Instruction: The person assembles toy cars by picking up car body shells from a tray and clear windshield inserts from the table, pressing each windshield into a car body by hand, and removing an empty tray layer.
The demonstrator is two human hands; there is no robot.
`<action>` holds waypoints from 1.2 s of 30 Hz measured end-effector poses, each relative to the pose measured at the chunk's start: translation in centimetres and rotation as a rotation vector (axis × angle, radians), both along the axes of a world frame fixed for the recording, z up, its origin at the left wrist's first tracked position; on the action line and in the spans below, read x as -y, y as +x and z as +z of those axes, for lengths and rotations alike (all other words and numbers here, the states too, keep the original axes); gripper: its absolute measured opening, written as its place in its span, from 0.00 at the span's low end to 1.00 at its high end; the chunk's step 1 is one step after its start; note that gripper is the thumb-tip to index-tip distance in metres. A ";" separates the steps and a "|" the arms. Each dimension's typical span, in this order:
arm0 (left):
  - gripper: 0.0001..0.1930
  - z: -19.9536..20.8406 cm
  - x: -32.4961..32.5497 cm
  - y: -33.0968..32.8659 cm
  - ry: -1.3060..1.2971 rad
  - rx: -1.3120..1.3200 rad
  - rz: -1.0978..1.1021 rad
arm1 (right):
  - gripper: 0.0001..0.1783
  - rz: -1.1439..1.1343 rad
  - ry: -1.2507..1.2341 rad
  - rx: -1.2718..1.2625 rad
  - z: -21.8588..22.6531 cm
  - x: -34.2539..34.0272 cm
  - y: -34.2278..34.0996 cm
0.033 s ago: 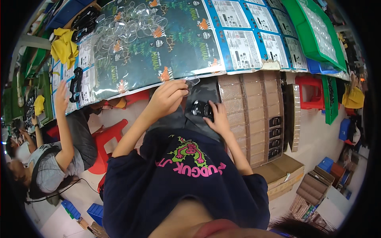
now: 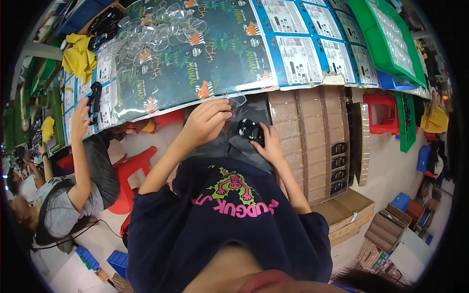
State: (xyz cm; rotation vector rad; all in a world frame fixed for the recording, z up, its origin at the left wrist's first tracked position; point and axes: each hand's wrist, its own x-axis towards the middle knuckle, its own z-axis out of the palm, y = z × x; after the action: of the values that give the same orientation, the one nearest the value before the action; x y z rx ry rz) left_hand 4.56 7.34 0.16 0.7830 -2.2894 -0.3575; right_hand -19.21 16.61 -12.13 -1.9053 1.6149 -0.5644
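My left hand (image 2: 209, 121) is closed, pinching a clear plastic lens (image 2: 237, 98) by its edge just in front of the table. Over my lap, my right hand (image 2: 269, 143) has its fingers and thumb closed on the side of a glossy black plastic piece (image 2: 251, 132), whose exact kind I cannot make out. The two hands are apart, with the lens farther forward than the black piece. A loose pile of similar clear lenses (image 2: 159, 30) lies on the printed, plastic-covered table top (image 2: 229, 63).
To my right stands a divided carton (image 2: 312, 141), with several black pieces (image 2: 338, 161) in its compartments. A green tray (image 2: 391, 44) of clear parts sits at the table's right end. At left, a co-worker's hand (image 2: 79, 119) touches a black frame (image 2: 95, 102) near a red stool (image 2: 129, 178).
My right hand and the black piece have shifted slightly, and the piece has turned a little. The lens stays in my left hand. The co-worker's hand has moved right, onto the black frame.
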 end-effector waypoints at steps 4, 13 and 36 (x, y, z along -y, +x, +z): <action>0.13 0.7 -2.2 0.5 -0.065 -0.095 0.004 | 0.32 -0.142 -0.005 0.148 -0.2 -0.2 0.8; 0.09 3.4 -6.9 -0.4 -0.365 -0.182 -0.144 | 0.31 -0.361 0.434 1.492 14.0 -1.5 6.1; 0.21 8.1 -8.7 -0.5 -0.256 0.210 0.203 | 0.28 -0.258 0.248 1.580 18.3 -1.2 9.2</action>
State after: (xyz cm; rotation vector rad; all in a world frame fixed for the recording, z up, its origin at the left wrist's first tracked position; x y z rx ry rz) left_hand 4.09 16.02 8.28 0.9457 -2.3582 0.1138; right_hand -10.02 17.79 6.13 -0.5406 0.7187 -1.3815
